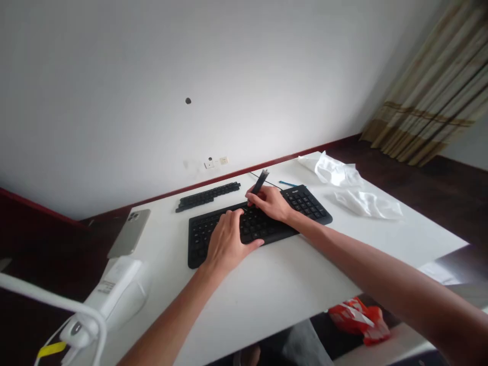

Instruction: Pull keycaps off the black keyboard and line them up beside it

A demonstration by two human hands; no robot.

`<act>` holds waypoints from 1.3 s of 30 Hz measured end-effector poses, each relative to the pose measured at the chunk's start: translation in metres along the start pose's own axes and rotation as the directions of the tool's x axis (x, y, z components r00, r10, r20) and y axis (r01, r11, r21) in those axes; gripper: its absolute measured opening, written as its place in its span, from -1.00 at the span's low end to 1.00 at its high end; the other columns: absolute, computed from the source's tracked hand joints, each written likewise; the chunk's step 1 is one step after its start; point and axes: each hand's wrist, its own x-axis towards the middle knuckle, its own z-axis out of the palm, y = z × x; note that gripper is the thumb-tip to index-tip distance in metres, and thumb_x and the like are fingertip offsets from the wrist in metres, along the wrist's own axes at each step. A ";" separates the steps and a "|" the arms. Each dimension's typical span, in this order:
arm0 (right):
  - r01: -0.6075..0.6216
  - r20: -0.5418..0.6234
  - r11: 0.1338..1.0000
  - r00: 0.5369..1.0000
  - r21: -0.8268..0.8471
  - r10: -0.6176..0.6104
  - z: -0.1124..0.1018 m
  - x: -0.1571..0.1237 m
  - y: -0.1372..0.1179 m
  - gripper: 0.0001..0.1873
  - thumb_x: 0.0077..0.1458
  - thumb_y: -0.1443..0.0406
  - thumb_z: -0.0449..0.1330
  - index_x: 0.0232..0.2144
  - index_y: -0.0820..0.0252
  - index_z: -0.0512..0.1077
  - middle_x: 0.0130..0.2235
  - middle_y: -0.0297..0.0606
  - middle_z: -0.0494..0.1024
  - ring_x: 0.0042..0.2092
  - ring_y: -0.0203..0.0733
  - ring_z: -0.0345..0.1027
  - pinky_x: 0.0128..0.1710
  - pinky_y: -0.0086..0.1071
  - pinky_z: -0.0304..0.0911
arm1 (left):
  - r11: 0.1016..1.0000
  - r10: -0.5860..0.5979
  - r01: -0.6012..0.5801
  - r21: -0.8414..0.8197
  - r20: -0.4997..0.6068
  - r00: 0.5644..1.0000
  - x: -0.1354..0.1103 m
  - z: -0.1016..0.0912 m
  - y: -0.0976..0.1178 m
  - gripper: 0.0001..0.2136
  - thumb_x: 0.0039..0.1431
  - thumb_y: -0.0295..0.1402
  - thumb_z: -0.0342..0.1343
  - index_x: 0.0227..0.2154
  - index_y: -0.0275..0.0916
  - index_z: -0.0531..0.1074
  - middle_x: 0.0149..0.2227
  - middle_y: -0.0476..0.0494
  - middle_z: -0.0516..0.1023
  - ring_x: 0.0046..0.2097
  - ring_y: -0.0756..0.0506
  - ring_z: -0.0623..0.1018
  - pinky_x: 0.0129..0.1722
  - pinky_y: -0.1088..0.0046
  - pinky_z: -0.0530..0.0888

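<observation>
A black keyboard (263, 226) lies on the white table in front of me, its number pad to the right. My left hand (227, 236) rests on the keyboard's left half, thumb stretched out along the front edge and fingers over the keys. Closed around a dark, pen-like tool (261, 181) with a lighter top end, my right hand (271, 202) leans on the keyboard's upper middle. The tool points down at the upper key rows; its lower tip is hidden by my fingers. Behind the keyboard's left side, loose black keycaps (208, 196) lie close together in rows.
A phone (130, 233) lies at the table's left edge, near a white power strip (118, 284) with a cable. A thin blue stick (287, 183) is behind the keyboard. Crumpled white plastic bags (335, 173) lie at right. Below the front edge is a red bag (358, 319).
</observation>
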 end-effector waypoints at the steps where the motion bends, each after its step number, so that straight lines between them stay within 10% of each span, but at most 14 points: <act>1: -0.015 -0.012 1.000 1.000 -0.010 0.015 0.000 0.000 0.001 -0.59 0.32 0.00 0.18 -0.27 0.22 0.56 -0.38 -0.24 0.66 -0.41 -0.18 0.46 -0.33 -0.34 0.32 | 1.000 -0.011 0.010 0.007 0.034 0.999 -0.001 0.000 -0.003 -0.33 0.11 0.00 0.38 0.16 -0.20 0.28 -0.01 -0.22 0.47 0.03 -0.28 0.50 0.04 0.10 0.52; 17: -0.052 -0.089 0.975 0.995 -0.214 0.034 0.009 -0.005 -0.004 -0.42 0.32 -0.11 0.11 -0.42 0.24 0.57 -0.58 -0.29 0.47 -0.51 -0.20 0.30 -0.46 -0.32 0.15 | 0.999 -0.049 0.049 0.008 0.168 0.985 -0.007 0.001 -0.002 -0.34 0.06 0.13 0.35 0.09 -0.19 0.40 -0.06 -0.15 0.52 -0.01 -0.25 0.52 0.00 0.16 0.46; 39: -0.023 0.225 0.994 0.973 -0.107 0.046 0.002 -0.004 -0.003 -0.51 0.42 -0.05 0.02 -0.22 0.16 0.54 -0.44 -0.26 0.58 -0.39 -0.10 0.48 -0.29 -0.26 0.36 | 0.992 -0.121 0.123 0.003 0.197 0.973 -0.009 -0.002 0.009 -0.29 0.05 0.10 0.39 0.18 -0.15 0.41 -0.11 -0.14 0.51 -0.08 -0.24 0.49 -0.05 0.10 0.48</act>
